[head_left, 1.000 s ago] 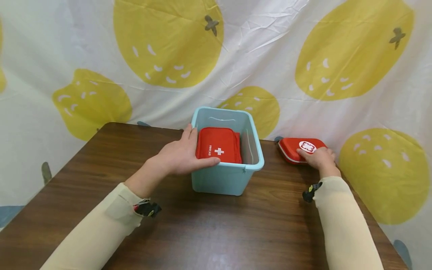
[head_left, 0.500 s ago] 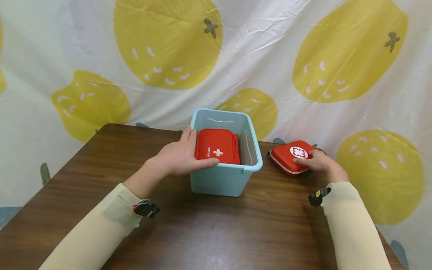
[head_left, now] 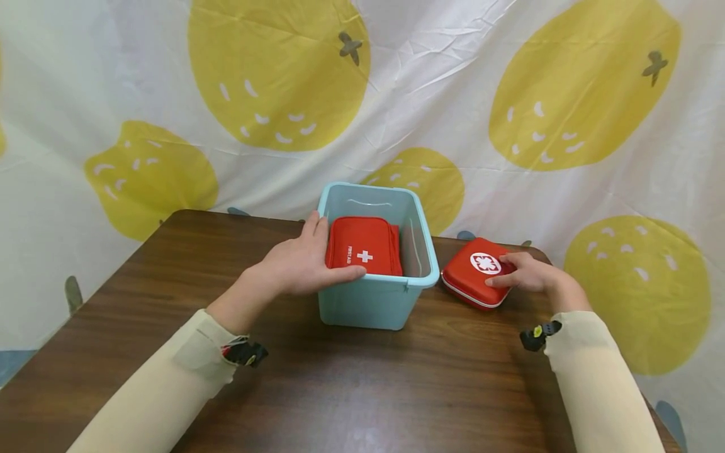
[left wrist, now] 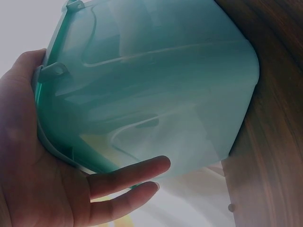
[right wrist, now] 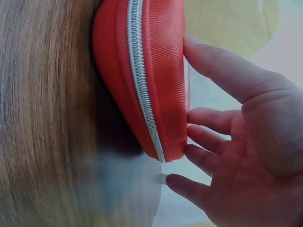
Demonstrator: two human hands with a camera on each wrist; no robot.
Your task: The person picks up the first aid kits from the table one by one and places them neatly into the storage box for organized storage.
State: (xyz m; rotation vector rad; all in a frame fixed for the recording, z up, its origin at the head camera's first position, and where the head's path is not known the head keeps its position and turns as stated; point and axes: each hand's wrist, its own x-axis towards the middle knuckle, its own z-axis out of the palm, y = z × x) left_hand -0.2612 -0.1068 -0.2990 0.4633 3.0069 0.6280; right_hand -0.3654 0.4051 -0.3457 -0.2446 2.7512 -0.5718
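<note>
Currently, red case (head_left: 472,277) on the counter (head_left: 362,390), right of the blue bin (head_left: 365,305) and left of the right hand (head_left: 529,272), so it lies between the two. Right hand is clearly the nearer one: thumb and fingertips touch the case's top near the white emblem, fingers extended, not wrapped round it. Case looks close to square, sitting cornerwise to the wearer; right end is partly under the hand, so no long axis to call. Bin upright just beside it; contact between bin and case, cannot tell. Left hand (head_left: 297,261) spread at the bin's near left corner, thumb along the near rim, fingers along the left side, no closed grip. Red pouch (head_left: 362,242) inside the bin, white cross showing.
</note>
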